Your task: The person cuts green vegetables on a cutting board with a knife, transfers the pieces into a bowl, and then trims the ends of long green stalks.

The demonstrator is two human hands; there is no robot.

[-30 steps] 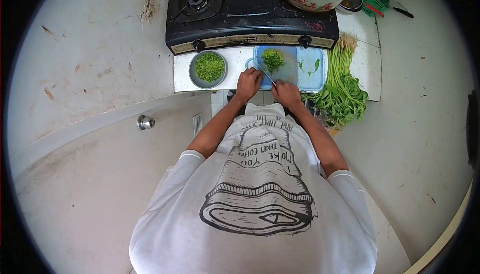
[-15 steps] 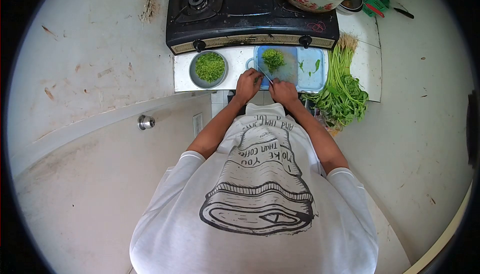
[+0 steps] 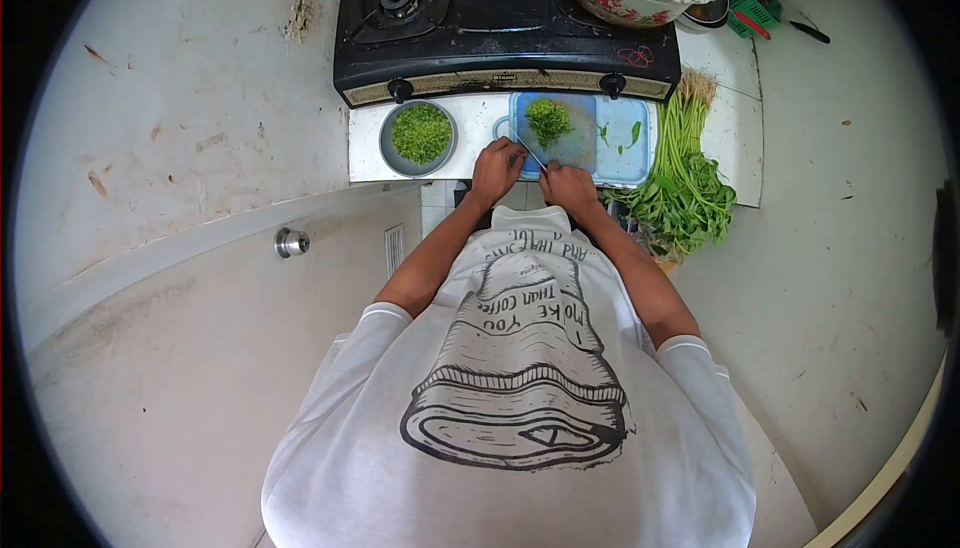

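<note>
My right hand (image 3: 568, 188) is closed around the handle of a knife (image 3: 532, 153), whose thin blade slants up and left over a blue cutting board (image 3: 582, 153). My left hand (image 3: 497, 170) is at the board's near left corner, its fingers curled together beside the blade; what they pinch is too small to make out. A mound of chopped greens (image 3: 547, 122) lies on the board just beyond the knife. Farther right, a few loose leaves (image 3: 635, 132) rest on the lighter blue part.
A grey bowl (image 3: 386, 155) of finely chopped greens stands left of the board. To the right lies a large bunch of leafy stems (image 3: 685, 173) with roots. Behind is a black gas stove (image 3: 500, 43) bearing a floral pot (image 3: 620, 6). A green basket (image 3: 752, 10) stands at the back right.
Both hands and the knife stay in nearly the same place. The whole view has shifted very slightly.
</note>
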